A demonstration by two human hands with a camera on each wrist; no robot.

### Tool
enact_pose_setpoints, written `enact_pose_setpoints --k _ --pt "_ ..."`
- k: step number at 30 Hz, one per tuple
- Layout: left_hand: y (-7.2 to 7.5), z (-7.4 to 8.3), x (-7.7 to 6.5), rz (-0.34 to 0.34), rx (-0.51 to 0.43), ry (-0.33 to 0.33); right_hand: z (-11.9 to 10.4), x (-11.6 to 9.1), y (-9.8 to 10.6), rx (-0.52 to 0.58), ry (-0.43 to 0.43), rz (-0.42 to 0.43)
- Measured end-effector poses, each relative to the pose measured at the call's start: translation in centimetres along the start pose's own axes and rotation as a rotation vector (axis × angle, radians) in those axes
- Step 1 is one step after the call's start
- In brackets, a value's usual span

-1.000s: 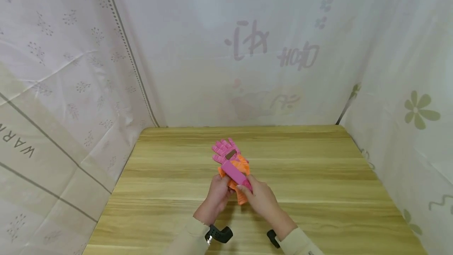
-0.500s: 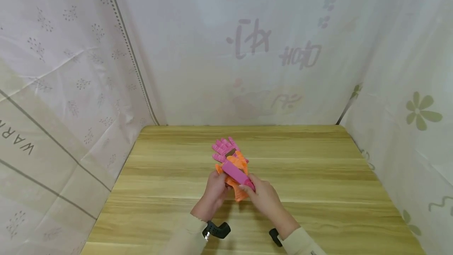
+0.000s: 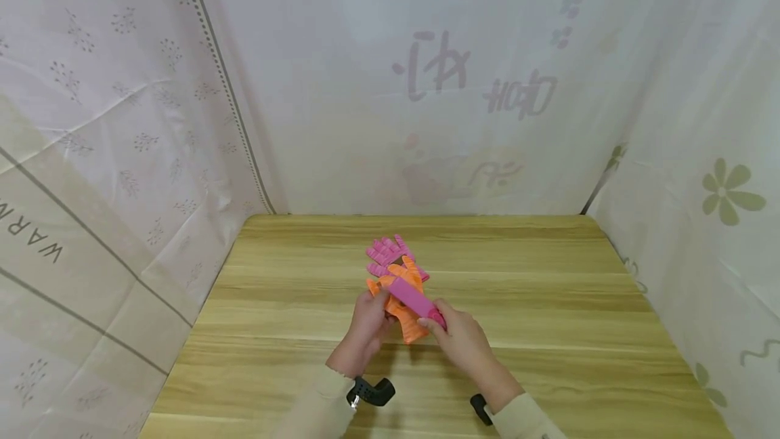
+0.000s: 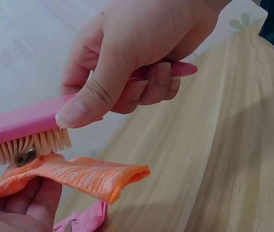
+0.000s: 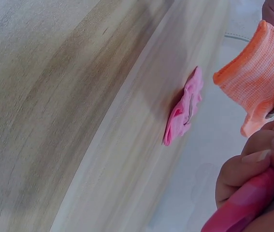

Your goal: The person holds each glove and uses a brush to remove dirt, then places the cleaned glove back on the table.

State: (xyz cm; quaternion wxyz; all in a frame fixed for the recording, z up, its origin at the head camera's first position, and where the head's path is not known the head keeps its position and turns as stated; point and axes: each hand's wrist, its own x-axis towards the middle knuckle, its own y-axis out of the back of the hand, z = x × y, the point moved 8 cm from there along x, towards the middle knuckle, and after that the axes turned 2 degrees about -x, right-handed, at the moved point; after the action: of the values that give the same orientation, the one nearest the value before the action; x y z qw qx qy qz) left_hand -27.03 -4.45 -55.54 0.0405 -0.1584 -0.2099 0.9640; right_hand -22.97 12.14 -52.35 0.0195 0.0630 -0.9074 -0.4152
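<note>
In my left hand (image 3: pixel 367 320) I hold a small orange knit glove (image 3: pixel 409 324) above the table, with fingers beneath it in the left wrist view. My right hand (image 3: pixel 458 339) grips the handle of a pink scrub brush (image 3: pixel 414 299) that lies slantwise over the glove. The pale bristles (image 4: pixel 11 151) face down and meet a dark curled brown piece (image 4: pixel 25 158) on the orange glove. A pink knit glove (image 3: pixel 382 251) lies on the table just beyond, partly hidden by the orange one. The right wrist view shows the glove's cuff (image 5: pixel 248 63) hanging free.
The wood-grain table (image 3: pixel 536 290) stretches out to both sides of the hands. Pale printed cloth (image 3: pixel 341 120) hangs along its back and both sides. Each wrist wears a black camera band (image 3: pixel 373 391).
The brush has shifted slightly to the right along with my right hand. My left hand and the orange glove have moved a little forward and left, covering more of the pink glove.
</note>
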Motion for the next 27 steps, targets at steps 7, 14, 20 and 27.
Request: enact_pose_setpoints --k 7,14,20,27 --pt "0.0 0.3 0.0 -0.002 0.006 -0.014 0.1 -0.1 0.3 0.005 -0.012 0.011" --pt "-0.1 0.5 -0.1 -0.02 -0.018 -0.004 0.4 -0.1 0.4 0.039 -0.027 0.022" --pt "0.3 1.3 0.2 -0.022 -0.114 -0.03 0.7 -0.2 0.8 0.143 -0.08 0.046" --pt "0.2 1.2 0.2 -0.058 -0.134 -0.017 0.6 0.0 0.9 0.156 -0.067 0.056"
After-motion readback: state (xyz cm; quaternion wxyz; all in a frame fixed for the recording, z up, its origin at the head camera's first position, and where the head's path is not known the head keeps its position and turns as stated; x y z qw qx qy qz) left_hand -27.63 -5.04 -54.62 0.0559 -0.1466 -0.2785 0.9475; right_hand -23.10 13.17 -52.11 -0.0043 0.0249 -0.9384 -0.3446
